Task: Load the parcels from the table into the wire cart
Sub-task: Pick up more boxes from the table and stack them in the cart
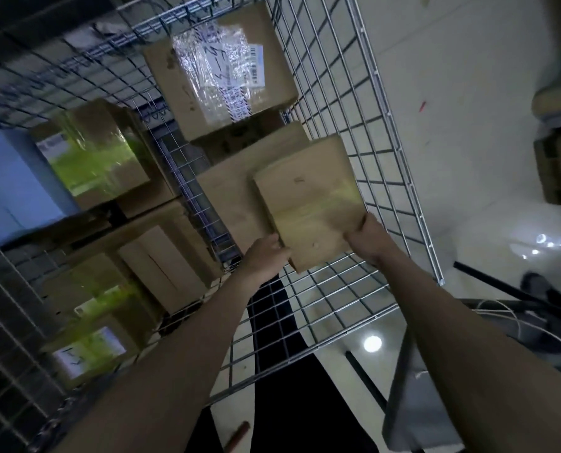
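Head cam only, wide-angle, looking steeply down, close over wire cart (354,103).

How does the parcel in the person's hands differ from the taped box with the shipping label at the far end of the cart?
The held parcel is thin and flat; the labelled box is deeper and bulkier. The held parcel's top is plain cardboard, while the labelled box carries a white barcode label under glossy clear tape. The left hand and right hand grip the held parcel's near edge; nothing touches the labelled box. Both are brown cardboard, inside the wire cart.
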